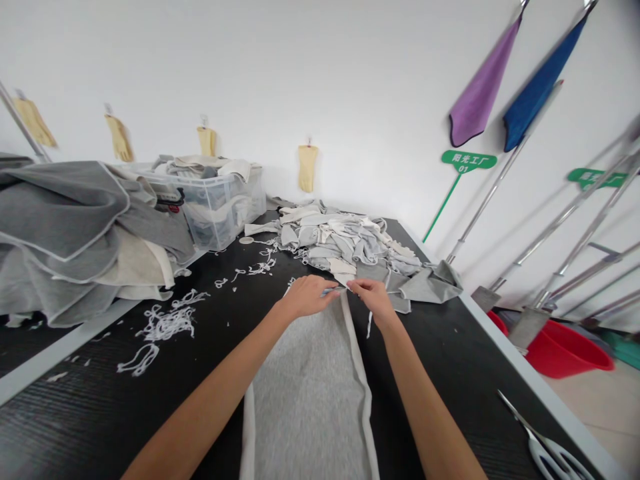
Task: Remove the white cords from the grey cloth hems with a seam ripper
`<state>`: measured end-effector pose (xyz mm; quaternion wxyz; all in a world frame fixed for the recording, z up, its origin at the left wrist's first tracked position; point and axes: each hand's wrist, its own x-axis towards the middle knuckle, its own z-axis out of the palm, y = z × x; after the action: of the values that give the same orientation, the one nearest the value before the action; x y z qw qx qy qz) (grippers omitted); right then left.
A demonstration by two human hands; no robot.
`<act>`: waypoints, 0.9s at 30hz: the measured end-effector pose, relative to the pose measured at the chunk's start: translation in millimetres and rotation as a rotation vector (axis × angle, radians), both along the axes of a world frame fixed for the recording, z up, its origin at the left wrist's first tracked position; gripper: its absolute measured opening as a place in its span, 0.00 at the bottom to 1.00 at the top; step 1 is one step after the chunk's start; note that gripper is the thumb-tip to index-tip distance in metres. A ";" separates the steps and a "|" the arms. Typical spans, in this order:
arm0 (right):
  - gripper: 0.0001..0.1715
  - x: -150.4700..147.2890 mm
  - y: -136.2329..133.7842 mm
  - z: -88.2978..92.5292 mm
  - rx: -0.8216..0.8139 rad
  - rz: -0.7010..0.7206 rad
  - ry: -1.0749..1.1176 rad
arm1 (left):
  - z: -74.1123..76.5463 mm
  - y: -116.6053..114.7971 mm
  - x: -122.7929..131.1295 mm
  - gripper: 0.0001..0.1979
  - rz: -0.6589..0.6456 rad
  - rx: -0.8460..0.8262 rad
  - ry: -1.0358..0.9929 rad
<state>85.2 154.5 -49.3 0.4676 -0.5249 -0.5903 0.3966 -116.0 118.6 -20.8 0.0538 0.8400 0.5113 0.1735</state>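
Observation:
A long grey cloth [310,387] with pale hemmed edges lies flat on the black table, stretching away from me. At its far right corner my left hand [311,297] is closed, pinching the cloth's end. A bluish-grey sliver shows between its thumb and fingers; I cannot make out whether that is a fold of cloth or something else. Just right of that corner, my right hand [373,297] pinches with thumb and forefinger at a white thread [369,325], whose tail dangles below the hand. The two hands are close together but apart.
Beyond my hands is a heap of grey and white cloths [340,237]. Thread scraps [167,323] lie left. Scissors [543,443] rest near the right edge. A clear plastic bin [215,210] and draped grey cloths [65,227] stand left; a red basin [570,350] sits beyond the table.

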 end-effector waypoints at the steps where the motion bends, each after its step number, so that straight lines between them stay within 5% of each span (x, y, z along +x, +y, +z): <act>1: 0.22 -0.1 -0.1 0.1 0.001 0.001 0.001 | -0.8 0.3 -0.1 0.23 0.000 0.004 0.002; 27: 0.22 -3.4 -0.6 3.3 0.065 0.060 0.005 | -5.5 8.3 4.9 0.20 -0.037 0.103 0.002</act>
<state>81.8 153.8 -46.0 0.4740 -0.4906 -0.6170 0.3924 -111.1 126.9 -26.4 0.0133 0.8511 0.4862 0.1976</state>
